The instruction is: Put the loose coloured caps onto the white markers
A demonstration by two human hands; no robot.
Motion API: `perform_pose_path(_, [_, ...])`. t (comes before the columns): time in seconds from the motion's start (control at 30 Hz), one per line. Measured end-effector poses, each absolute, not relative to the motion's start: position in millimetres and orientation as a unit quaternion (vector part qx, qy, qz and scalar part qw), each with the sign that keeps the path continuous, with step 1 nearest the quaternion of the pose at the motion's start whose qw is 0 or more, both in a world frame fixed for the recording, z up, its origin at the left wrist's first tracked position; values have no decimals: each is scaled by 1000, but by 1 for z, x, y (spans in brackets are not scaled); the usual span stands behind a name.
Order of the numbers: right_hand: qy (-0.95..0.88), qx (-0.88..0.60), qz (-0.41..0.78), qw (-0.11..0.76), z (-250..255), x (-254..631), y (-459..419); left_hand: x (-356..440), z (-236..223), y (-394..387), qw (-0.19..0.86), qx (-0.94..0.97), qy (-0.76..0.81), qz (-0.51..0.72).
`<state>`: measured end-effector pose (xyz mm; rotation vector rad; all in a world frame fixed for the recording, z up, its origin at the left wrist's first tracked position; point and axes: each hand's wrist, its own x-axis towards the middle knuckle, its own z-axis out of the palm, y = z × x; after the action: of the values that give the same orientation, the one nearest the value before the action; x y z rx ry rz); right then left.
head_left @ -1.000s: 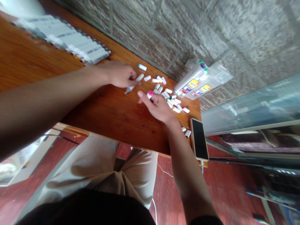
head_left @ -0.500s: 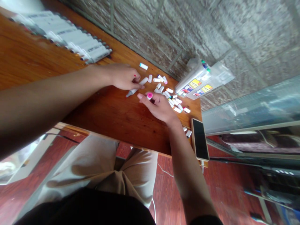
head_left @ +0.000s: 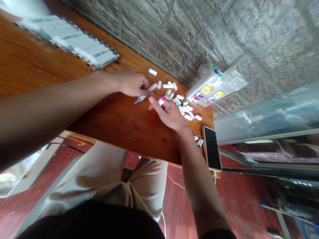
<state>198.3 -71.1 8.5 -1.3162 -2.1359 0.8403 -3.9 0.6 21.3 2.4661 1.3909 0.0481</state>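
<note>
My left hand is closed, its fingertips pinching a grey-white marker whose bare dark tip points towards the table's front. Part of the marker's barrel is hidden under the fingers. Between thumb and fingers of my right hand is a white marker cap with a pink end. The cap is just right of the marker, apart from it. Beyond my right hand lies a loose pile of white caps with coloured ends. One cap with a light-blue end lies by itself near the wall.
A row of grey-white markers lies at the left of the wooden table. Clear plastic cases with a few markers lean by the stone wall. A phone with a cable lies at the right edge, near two caps.
The pink-ended cap has turned in my right hand, so its white side shows more and its pink end tilts right. My left hand and the marker have hardly moved.
</note>
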Motion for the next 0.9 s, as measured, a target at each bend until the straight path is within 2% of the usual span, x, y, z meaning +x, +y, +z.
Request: perform_pose_path(0.9, [-799, -484, 281, 221, 10, 199, -74, -5, 20, -2, 149, 862, 485, 9])
